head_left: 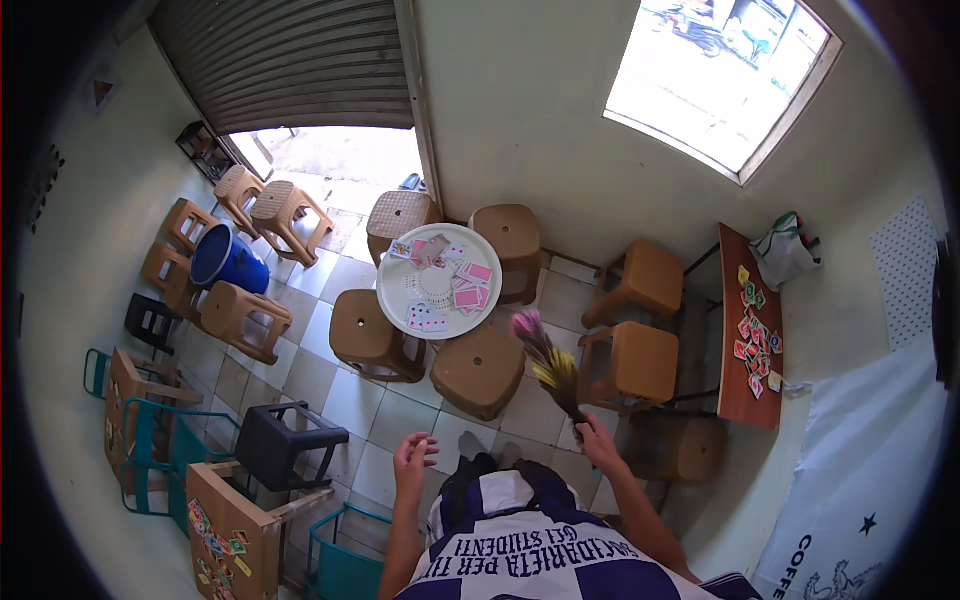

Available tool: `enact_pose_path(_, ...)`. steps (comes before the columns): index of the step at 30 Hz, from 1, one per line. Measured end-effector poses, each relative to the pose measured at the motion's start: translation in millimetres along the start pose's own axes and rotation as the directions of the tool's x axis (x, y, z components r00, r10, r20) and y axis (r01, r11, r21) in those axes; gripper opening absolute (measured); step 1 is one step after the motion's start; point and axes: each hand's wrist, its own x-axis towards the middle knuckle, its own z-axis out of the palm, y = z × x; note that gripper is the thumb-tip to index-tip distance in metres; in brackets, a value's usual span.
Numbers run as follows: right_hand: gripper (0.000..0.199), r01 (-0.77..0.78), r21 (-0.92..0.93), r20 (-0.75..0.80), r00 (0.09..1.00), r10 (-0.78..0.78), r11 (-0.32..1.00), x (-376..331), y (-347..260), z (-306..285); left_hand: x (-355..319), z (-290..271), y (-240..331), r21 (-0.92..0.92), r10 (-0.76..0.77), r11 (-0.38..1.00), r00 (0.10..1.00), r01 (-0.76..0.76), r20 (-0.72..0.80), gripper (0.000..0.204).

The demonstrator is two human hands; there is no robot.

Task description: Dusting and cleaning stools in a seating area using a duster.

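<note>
L hand (415, 460) is half open, fingers loosely bent; R hand (596, 442) grips the base of a duster (553, 368) w/ pink & yellow tufts — held up, slanting fwd & left btwn brown stools (478, 372). Beyond, a round white table (393, 302) carries playing cards (471, 290) — farther off, a part-raised roller shutter (290, 65).

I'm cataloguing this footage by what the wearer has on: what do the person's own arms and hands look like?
The left hand and right hand are both bare, with no gloves, and no watch shows at either wrist. The forearms are uncovered too. The shirt is white and dark purple, with dark lettering.
</note>
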Motion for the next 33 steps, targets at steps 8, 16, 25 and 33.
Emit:
enact_pose_path(8, 0.034, 0.444, -0.453, 0.025, 0.873, -0.487, 0.773, 24, -14, 4, 24, 8, 16, -0.034, -0.005, 0.999, 1.0, 0.005, -0.017, 0.022)
enact_pose_path(16, 0.038, 0.292, -0.361, 0.021, 0.952, -0.305, 0.886, 78, -46, -29, 44, 48, 20, -0.066, 0.005, 0.998, 0.992, -0.013, -0.125, 0.022)
enact_pose_path(25, 0.032, 0.206, -0.137, 0.011, 0.978, -0.207, 0.969, 161, -93, -128, 99, 187, 55, -0.035, 0.034, 0.999, 0.996, -0.037, -0.084, 0.022)
enact_pose_path(33, 0.034, 0.299, -0.2, -0.157, 0.93, -0.332, 0.933, 183, -101, -215, 149, 298, 80, 0.056, 0.074, 0.995, 0.987, -0.083, 0.141, 0.021)
